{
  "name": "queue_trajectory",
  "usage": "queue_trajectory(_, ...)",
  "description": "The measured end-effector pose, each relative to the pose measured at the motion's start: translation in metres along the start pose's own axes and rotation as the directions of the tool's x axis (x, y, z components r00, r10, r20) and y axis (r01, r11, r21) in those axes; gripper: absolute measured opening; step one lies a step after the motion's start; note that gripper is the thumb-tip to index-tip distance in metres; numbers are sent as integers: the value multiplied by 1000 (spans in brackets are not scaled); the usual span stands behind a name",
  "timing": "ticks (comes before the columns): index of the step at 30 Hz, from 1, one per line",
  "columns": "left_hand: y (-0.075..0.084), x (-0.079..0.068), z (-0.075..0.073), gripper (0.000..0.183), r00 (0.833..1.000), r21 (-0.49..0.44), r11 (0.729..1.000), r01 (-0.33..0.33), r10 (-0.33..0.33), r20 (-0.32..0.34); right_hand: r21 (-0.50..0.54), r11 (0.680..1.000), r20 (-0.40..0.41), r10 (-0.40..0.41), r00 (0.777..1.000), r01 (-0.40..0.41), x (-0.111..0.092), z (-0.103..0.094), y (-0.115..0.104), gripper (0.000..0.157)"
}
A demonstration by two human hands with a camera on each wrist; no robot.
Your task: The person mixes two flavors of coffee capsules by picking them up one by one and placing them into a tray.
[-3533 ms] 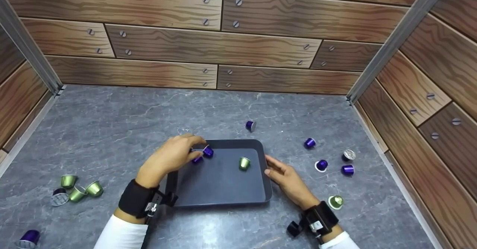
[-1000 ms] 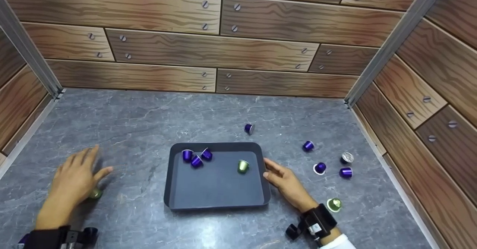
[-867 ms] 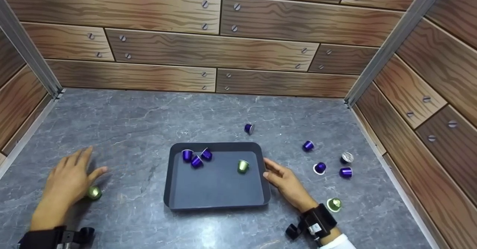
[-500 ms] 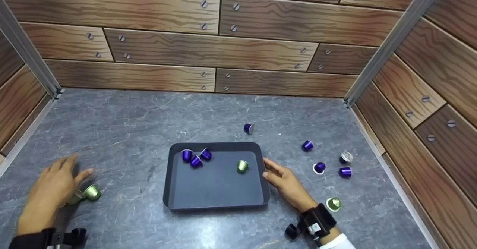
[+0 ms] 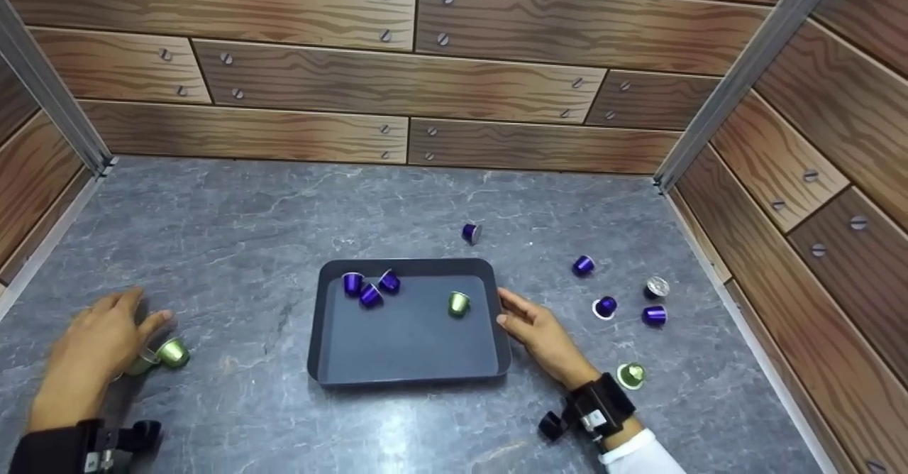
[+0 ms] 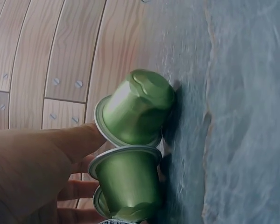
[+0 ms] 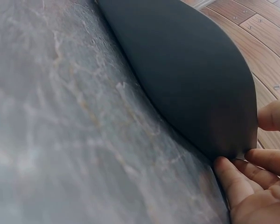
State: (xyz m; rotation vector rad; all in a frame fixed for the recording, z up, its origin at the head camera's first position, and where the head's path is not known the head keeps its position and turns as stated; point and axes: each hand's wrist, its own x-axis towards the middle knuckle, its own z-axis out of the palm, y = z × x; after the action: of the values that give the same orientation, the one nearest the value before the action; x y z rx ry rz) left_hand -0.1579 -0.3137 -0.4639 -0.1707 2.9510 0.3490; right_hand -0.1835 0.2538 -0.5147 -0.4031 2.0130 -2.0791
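Observation:
At the left of the head view my left hand (image 5: pixel 96 339), fingers loosely spread, hovers over a small group of green coffee capsules, partly covering them. One green capsule (image 5: pixel 172 353) shows beside the thumb. The left wrist view has the thumb right behind the rim of the upper capsule (image 6: pixel 135 109), with another green capsule (image 6: pixel 128 179) against it and the fingers beyond. My right hand (image 5: pixel 546 343) touches the right side of a dark grey tray (image 5: pixel 415 353); its fingertips and thumb lie along the tray's outer wall (image 7: pixel 191 70). Inside the tray are three purple capsules (image 5: pixel 370 295) and a green one (image 5: pixel 459 304).
Behind the tray lies a purple capsule (image 5: pixel 470 233). To the right are several more purple capsules (image 5: pixel 654 316), one silver lid-up capsule (image 5: pixel 657 288) and a green capsule (image 5: pixel 632 375). Wood-patterned walls (image 5: pixel 305 80) enclose the grey marbled table (image 5: pixel 234 211).
My left hand has left the tray, where three purple capsules now lie together, and moved to the green capsules at the left, shifting slightly further left lately. The right hand stays at the tray.

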Motion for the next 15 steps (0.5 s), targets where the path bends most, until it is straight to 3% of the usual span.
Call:
queue_trajectory(7, -15, 0, -1, 92, 999, 47, 999, 22, -21, -30, -13, 1000, 32, 3, 999, -2, 4, 5, 1, 61)
queue_trajectory(12, -22, 0, -1, 96, 997, 14, 1000, 5, -3, -81, -15, 1000, 12, -3, 1000, 3, 2, 2, -1, 61)
queue_trajectory(15, -22, -1, 0, 99, 997, 11, 1000, 10, -9, -74, -12, 1000, 11, -1, 1000, 1, 0, 0, -1, 63)
